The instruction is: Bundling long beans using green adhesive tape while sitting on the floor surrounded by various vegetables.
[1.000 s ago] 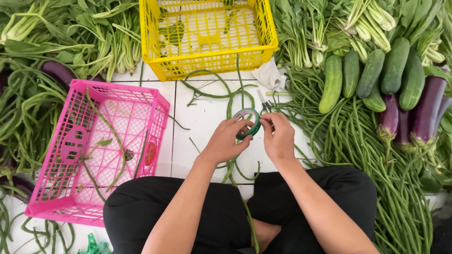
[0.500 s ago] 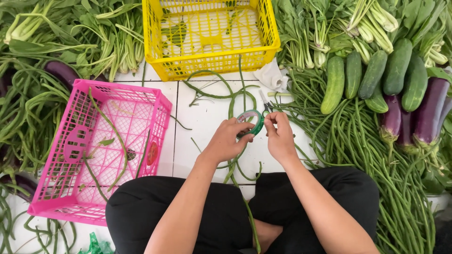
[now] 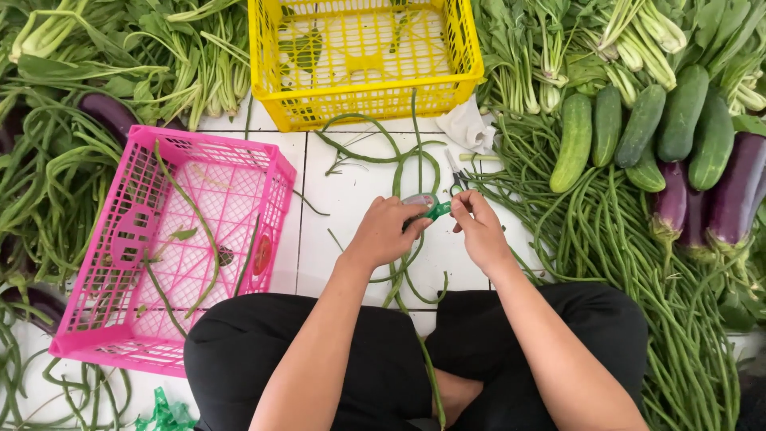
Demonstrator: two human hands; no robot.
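Right now both hands meet over the white tiled floor, just in front of the person's crossed legs in black trousers. The left hand is curled shut around a small roll of green tape, with the roll's rim peeping out above the thumb and forefinger. The right hand sits just to the right of it, thumb and forefinger pinched together on the loose green end of the tape, so the short strip runs nearly level from left hand to right, across the body. The two hands are almost touching, so the tape between them is very short.

Under and behind the hands, a few long beans loop across the tile, their length running mostly away from the person, toward the yellow crate; one strand trails down between the knees. That puts the beans roughly crosswise to the tape strip. A small pair of scissors lies on the tile just beyond the right hand, nearer to it than to the left.

Off to the left stands a pink crate tilted on its side, holding a few stray beans. To the right lies a big heap of long beans, with cucumbers, purple eggplants and leafy greens beyond
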